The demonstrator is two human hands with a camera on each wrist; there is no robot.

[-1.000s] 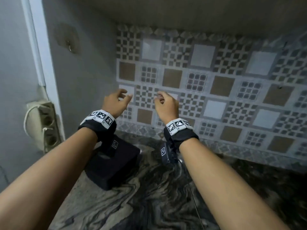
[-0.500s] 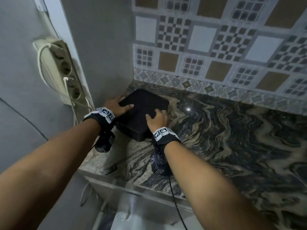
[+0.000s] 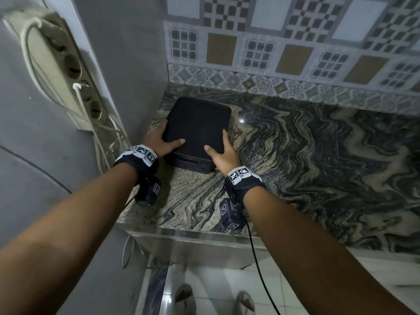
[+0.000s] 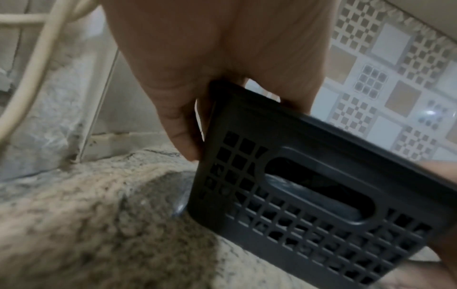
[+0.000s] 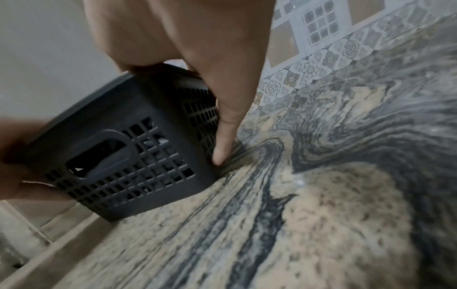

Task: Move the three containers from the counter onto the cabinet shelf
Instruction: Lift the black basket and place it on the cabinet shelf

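Note:
A black lidded container [image 3: 197, 126] with lattice sides stands on the marble counter [image 3: 306, 167], in the left corner near the grey side wall. My left hand [image 3: 159, 143] grips its left side, thumb on the lid and fingers down the lattice wall. My right hand [image 3: 225, 153] grips the right side the same way. The left wrist view shows the left hand [image 4: 188, 82] against the container [image 4: 309, 195] and its handle slot. In the right wrist view the right hand's fingers [image 5: 227, 117] press the container [image 5: 118, 152] near its base. No other containers and no shelf are in view.
A white power strip [image 3: 66, 71] with a plugged cable hangs on the left wall. A grey panel [image 3: 127, 53] stands close to the container's left. The tiled backsplash [image 3: 295, 53] runs behind. The counter's front edge [image 3: 193, 233] is near my wrists, with floor tiles below.
A second ago both hands hovered empty in front of the tiled wall. They came down onto the black container and now hold its two sides; my view has tipped downward.

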